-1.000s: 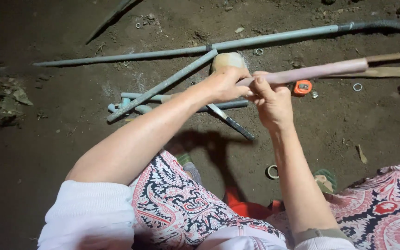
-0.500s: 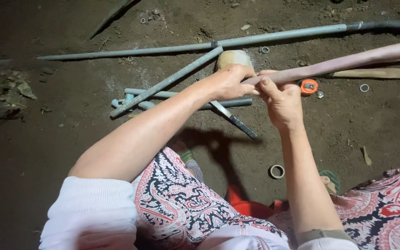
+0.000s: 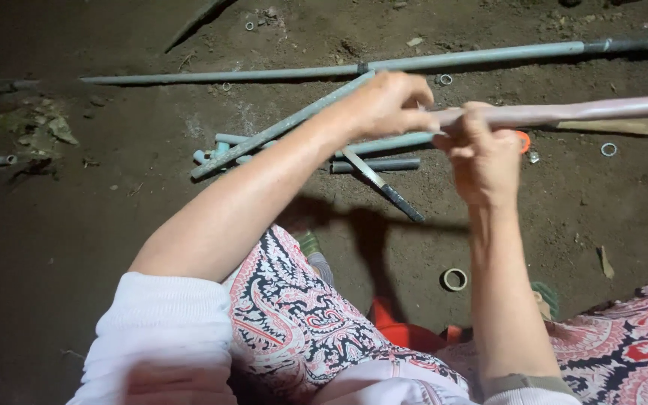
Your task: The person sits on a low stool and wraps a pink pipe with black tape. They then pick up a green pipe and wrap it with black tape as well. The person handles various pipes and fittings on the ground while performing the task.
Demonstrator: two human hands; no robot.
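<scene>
Item: pale pipe (image 3: 564, 112), held level above the dirt floor (image 3: 114, 247), running toward 3 o'clock. Left hand (image 3: 384, 103) fingers pinch its near end; right hand (image 3: 485, 154) fingers wrap it. End work appears underway, unfinished. Grey pipes (image 3: 286, 124) lie at 11 o'clock

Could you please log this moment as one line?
left hand: gripping pipe end | right hand: gripping pale pipe | below: grey pipes on dirt floor

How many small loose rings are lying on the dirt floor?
4 seen: small metal ring under the long pipe, one far right, one top, tape-like ring near the knees. Arms may hide more.
</scene>
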